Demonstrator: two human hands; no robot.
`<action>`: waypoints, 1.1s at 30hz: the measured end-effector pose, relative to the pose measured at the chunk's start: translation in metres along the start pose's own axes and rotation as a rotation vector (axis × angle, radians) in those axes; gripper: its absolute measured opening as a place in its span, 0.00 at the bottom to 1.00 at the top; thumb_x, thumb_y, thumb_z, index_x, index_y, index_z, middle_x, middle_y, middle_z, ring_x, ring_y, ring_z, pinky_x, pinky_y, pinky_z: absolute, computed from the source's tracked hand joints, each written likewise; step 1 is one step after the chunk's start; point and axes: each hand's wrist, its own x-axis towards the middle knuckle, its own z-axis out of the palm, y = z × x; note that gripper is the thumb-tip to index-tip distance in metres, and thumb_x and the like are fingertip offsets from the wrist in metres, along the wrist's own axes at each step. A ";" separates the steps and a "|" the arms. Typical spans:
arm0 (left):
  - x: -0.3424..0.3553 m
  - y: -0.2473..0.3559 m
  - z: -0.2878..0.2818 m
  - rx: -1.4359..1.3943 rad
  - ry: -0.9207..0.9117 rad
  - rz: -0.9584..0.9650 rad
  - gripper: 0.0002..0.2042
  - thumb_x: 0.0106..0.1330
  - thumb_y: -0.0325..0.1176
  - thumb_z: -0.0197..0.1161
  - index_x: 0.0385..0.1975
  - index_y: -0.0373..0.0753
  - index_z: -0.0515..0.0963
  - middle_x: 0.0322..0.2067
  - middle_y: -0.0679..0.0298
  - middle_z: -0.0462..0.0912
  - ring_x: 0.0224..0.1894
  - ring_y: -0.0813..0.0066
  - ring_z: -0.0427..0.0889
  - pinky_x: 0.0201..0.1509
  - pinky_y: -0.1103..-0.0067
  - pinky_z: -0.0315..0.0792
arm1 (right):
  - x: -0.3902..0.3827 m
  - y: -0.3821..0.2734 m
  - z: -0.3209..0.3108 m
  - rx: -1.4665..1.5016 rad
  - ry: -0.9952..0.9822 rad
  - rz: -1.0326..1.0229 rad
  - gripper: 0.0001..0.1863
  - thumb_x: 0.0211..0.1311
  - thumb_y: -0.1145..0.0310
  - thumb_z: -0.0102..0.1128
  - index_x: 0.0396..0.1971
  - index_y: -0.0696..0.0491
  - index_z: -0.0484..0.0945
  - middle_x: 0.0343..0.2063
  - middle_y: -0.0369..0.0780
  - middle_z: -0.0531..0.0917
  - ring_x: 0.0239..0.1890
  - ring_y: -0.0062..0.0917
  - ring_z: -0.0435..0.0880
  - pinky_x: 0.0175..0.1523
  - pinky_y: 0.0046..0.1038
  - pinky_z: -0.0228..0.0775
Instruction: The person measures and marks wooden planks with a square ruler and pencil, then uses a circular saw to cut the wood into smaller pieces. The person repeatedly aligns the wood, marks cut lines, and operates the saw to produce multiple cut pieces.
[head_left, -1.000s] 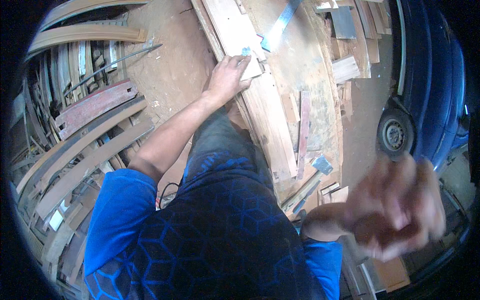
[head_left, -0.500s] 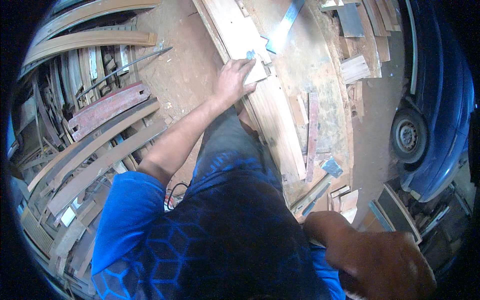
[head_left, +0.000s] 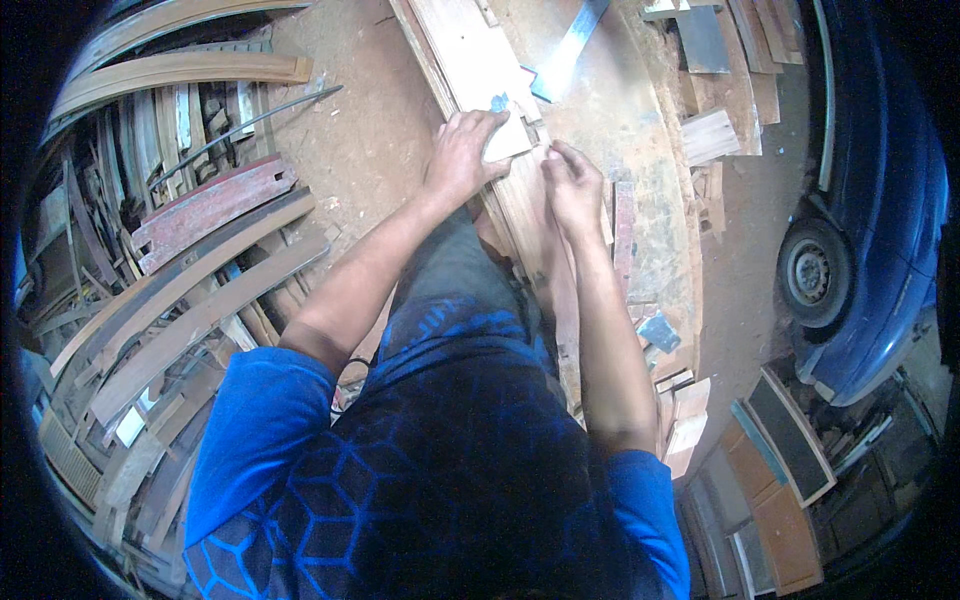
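Note:
My left hand (head_left: 462,155) is closed on a small pale block (head_left: 510,142), pressing it against a long light wooden board (head_left: 465,55). A small blue patch shows at the block's far end. The board runs from the far edge toward my legs and looks layered with other strips along its left side. My right hand (head_left: 576,190) is just right of the block, at the board's right edge. Its thumb and fingers are pinched together. Whatever they hold, if anything, is too small to tell.
A shiny metal blade with a blue end (head_left: 575,45) lies on the worktop (head_left: 650,130) beyond my hands. A hatchet-like blue head (head_left: 658,333) lies near my right forearm. Stacked curved timber (head_left: 200,330) fills the left. A blue car (head_left: 880,230) stands at right.
My right hand has come up from the lower right to the board, beside the block. My left hand stays on the block.

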 end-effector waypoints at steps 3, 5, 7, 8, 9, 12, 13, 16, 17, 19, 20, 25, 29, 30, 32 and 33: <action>-0.002 -0.001 -0.004 -0.020 0.017 0.016 0.36 0.50 0.41 0.79 0.62 0.40 0.77 0.56 0.54 0.81 0.60 0.51 0.76 0.67 0.61 0.71 | 0.011 0.006 0.019 -0.172 -0.027 -0.110 0.18 0.67 0.66 0.70 0.50 0.64 0.85 0.42 0.48 0.88 0.45 0.29 0.87 0.52 0.29 0.77; -0.002 -0.005 -0.007 -0.051 -0.002 0.028 0.36 0.51 0.42 0.79 0.63 0.39 0.77 0.56 0.53 0.81 0.60 0.51 0.76 0.66 0.61 0.71 | 0.013 0.008 0.023 -0.187 -0.031 -0.110 0.16 0.66 0.66 0.70 0.46 0.63 0.87 0.40 0.48 0.88 0.44 0.30 0.87 0.51 0.30 0.77; -0.001 -0.015 -0.010 -0.082 -0.037 0.046 0.36 0.52 0.43 0.78 0.63 0.38 0.76 0.56 0.53 0.80 0.60 0.51 0.76 0.66 0.62 0.71 | 0.016 0.010 0.025 -0.214 -0.025 -0.133 0.14 0.66 0.66 0.70 0.43 0.62 0.88 0.38 0.48 0.87 0.42 0.31 0.87 0.50 0.30 0.77; 0.001 -0.016 -0.011 -0.096 -0.064 0.044 0.36 0.53 0.43 0.78 0.63 0.38 0.76 0.56 0.53 0.80 0.60 0.51 0.76 0.66 0.62 0.71 | 0.016 0.008 0.025 -0.238 -0.017 -0.153 0.14 0.65 0.66 0.71 0.42 0.62 0.89 0.37 0.48 0.87 0.41 0.32 0.87 0.50 0.30 0.77; 0.003 -0.016 -0.013 -0.110 -0.091 0.042 0.36 0.53 0.43 0.78 0.64 0.37 0.75 0.56 0.53 0.80 0.60 0.51 0.76 0.66 0.62 0.71 | 0.015 0.006 0.025 -0.262 -0.007 -0.174 0.13 0.65 0.66 0.71 0.42 0.61 0.89 0.36 0.48 0.87 0.41 0.32 0.87 0.49 0.30 0.77; 0.008 -0.013 -0.015 -0.110 -0.118 0.054 0.36 0.55 0.44 0.78 0.63 0.37 0.75 0.55 0.52 0.80 0.60 0.52 0.76 0.66 0.63 0.71 | 0.006 -0.006 0.023 -0.303 -0.004 -0.082 0.14 0.67 0.67 0.70 0.40 0.66 0.88 0.43 0.47 0.88 0.45 0.28 0.87 0.53 0.28 0.76; 0.010 -0.010 -0.015 -0.104 -0.118 0.065 0.35 0.55 0.44 0.78 0.63 0.37 0.75 0.55 0.52 0.80 0.60 0.52 0.76 0.66 0.63 0.71 | 0.008 -0.006 0.021 -0.310 -0.013 -0.061 0.14 0.66 0.67 0.70 0.41 0.64 0.88 0.42 0.47 0.88 0.45 0.29 0.87 0.53 0.28 0.77; 0.014 -0.010 -0.013 -0.097 -0.183 0.010 0.35 0.54 0.45 0.79 0.61 0.37 0.76 0.54 0.51 0.80 0.60 0.51 0.76 0.66 0.62 0.71 | 0.014 -0.020 0.017 -0.268 -0.013 -0.035 0.15 0.66 0.67 0.71 0.46 0.61 0.87 0.43 0.46 0.88 0.46 0.29 0.87 0.54 0.30 0.77; 0.012 -0.017 -0.011 -0.058 -0.178 -0.011 0.36 0.53 0.46 0.80 0.61 0.37 0.76 0.53 0.51 0.80 0.61 0.51 0.76 0.67 0.62 0.71 | 0.009 -0.042 0.024 -0.207 0.003 -0.047 0.15 0.66 0.68 0.71 0.48 0.60 0.86 0.44 0.45 0.88 0.46 0.28 0.87 0.55 0.30 0.77; 0.020 -0.018 -0.017 -0.050 -0.250 -0.044 0.39 0.48 0.49 0.82 0.61 0.38 0.77 0.53 0.49 0.80 0.61 0.50 0.76 0.67 0.62 0.71 | -0.011 -0.114 0.019 -0.093 0.020 -0.181 0.16 0.68 0.70 0.69 0.52 0.59 0.84 0.46 0.42 0.88 0.47 0.26 0.86 0.56 0.30 0.78; 0.025 -0.017 -0.020 -0.032 -0.284 -0.034 0.39 0.48 0.49 0.82 0.61 0.38 0.78 0.53 0.49 0.80 0.61 0.50 0.77 0.67 0.63 0.71 | -0.032 -0.173 0.006 -0.043 0.017 -0.294 0.16 0.69 0.72 0.68 0.55 0.58 0.83 0.46 0.40 0.87 0.48 0.24 0.86 0.56 0.29 0.78; 0.047 -0.019 -0.022 -0.010 -0.386 0.017 0.40 0.46 0.53 0.81 0.61 0.41 0.80 0.54 0.49 0.80 0.60 0.50 0.78 0.68 0.64 0.71 | -0.161 -0.350 -0.051 0.228 -0.037 -1.035 0.11 0.70 0.74 0.62 0.49 0.59 0.84 0.46 0.43 0.86 0.47 0.25 0.85 0.53 0.28 0.79; 0.037 -0.025 -0.024 -0.013 -0.367 -0.022 0.40 0.46 0.52 0.81 0.61 0.43 0.80 0.54 0.50 0.80 0.61 0.51 0.78 0.66 0.63 0.72 | -0.210 -0.380 -0.075 0.234 -0.264 -1.224 0.12 0.70 0.71 0.61 0.49 0.58 0.82 0.46 0.45 0.85 0.45 0.27 0.85 0.52 0.30 0.79; 0.034 -0.025 -0.024 -0.022 -0.358 -0.032 0.40 0.46 0.52 0.81 0.61 0.43 0.80 0.54 0.50 0.80 0.61 0.51 0.78 0.66 0.63 0.72 | -0.216 -0.383 -0.079 0.222 -0.287 -1.244 0.12 0.70 0.70 0.61 0.49 0.58 0.82 0.46 0.45 0.85 0.45 0.28 0.85 0.52 0.31 0.79; 0.034 -0.024 -0.025 -0.008 -0.350 -0.013 0.40 0.46 0.52 0.80 0.62 0.43 0.80 0.54 0.51 0.80 0.60 0.51 0.78 0.66 0.63 0.72 | -0.223 -0.385 -0.086 0.186 -0.303 -1.275 0.13 0.70 0.68 0.60 0.49 0.58 0.81 0.46 0.46 0.84 0.44 0.29 0.85 0.51 0.32 0.79; 0.036 -0.023 -0.025 -0.003 -0.346 0.000 0.39 0.46 0.52 0.80 0.62 0.43 0.80 0.54 0.51 0.80 0.60 0.51 0.78 0.65 0.63 0.73 | -0.227 -0.386 -0.090 0.170 -0.298 -1.292 0.13 0.70 0.67 0.60 0.49 0.58 0.81 0.46 0.47 0.84 0.44 0.30 0.85 0.51 0.32 0.79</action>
